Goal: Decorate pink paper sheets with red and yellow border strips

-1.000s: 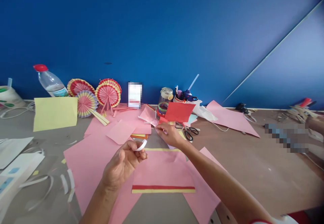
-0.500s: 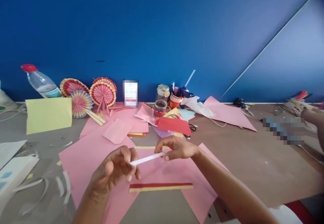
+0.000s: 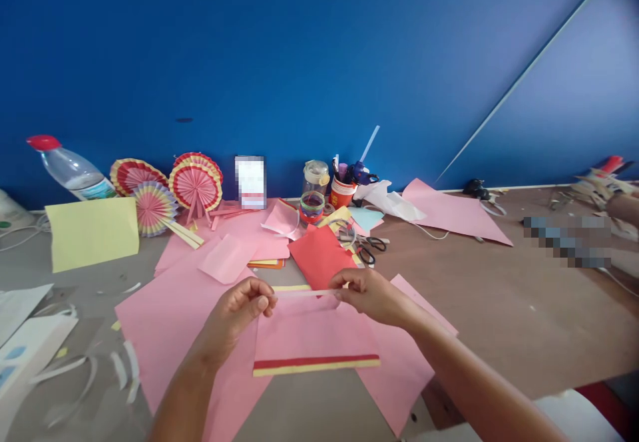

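Note:
A thin strip of white tape (image 3: 305,293) stretches level between my two hands. My left hand (image 3: 240,310) pinches its left end between thumb and fingertips, while my right hand (image 3: 368,295) grips the right end the same way. Below the strip lies a pink sheet of paper (image 3: 312,335), with a red and yellow band (image 3: 317,365) along its near edge. A yellow band (image 3: 288,288) shows along the far edge, partly covered by my hands. Just beyond my right hand are a red sheet (image 3: 319,255) and black-handled scissors (image 3: 372,247).
Folded paper fans (image 3: 196,184), a phone (image 3: 250,182), a clear jar (image 3: 314,186) and a red cup (image 3: 342,192) with tools stand along the blue wall. A tilted bottle (image 3: 74,169) leans at left. Paper scraps (image 3: 130,370) lie left. Another person's hand (image 3: 624,204) is at far right.
The tape strip has gone from slanted to level, with both hands now pinching its ends. My left fingers have closed. The red sheet has turned, uncovering more of the scissors.

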